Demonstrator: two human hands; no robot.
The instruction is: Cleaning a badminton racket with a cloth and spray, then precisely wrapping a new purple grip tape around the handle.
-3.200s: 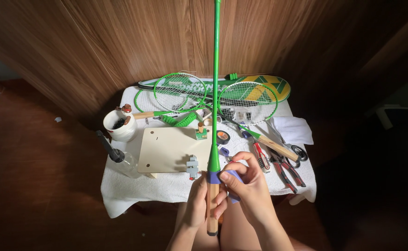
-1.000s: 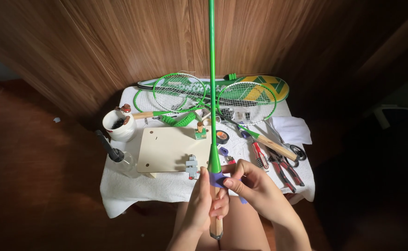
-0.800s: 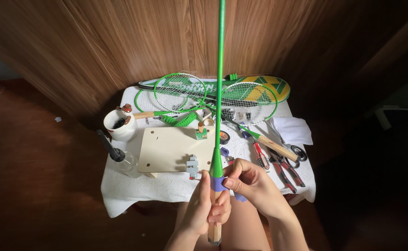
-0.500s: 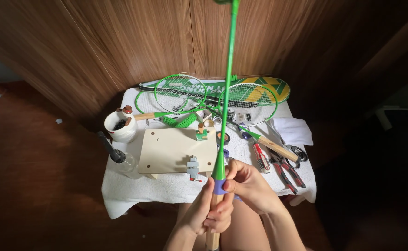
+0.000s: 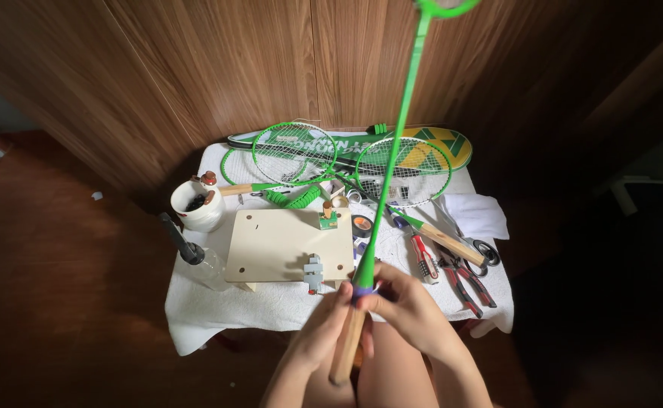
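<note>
Tilted now toward the right, the green racket (image 5: 392,155) stands over the table (image 5: 286,306), left hand (image 5: 318,332) wrapped round its wooden handle (image 5: 346,347), right hand (image 5: 407,306) apparently pinching purple tape (image 5: 364,289) there

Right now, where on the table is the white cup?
In the head view, the white cup stands at the table's left edge, left of the pale wooden board, just behind the dark-capped bottle.

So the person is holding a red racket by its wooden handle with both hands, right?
Not quite. The racket is green, not red, as the head view shows. The rest holds: the left hand and right hand both grip it at the wooden handle, by the purple tape.
</note>
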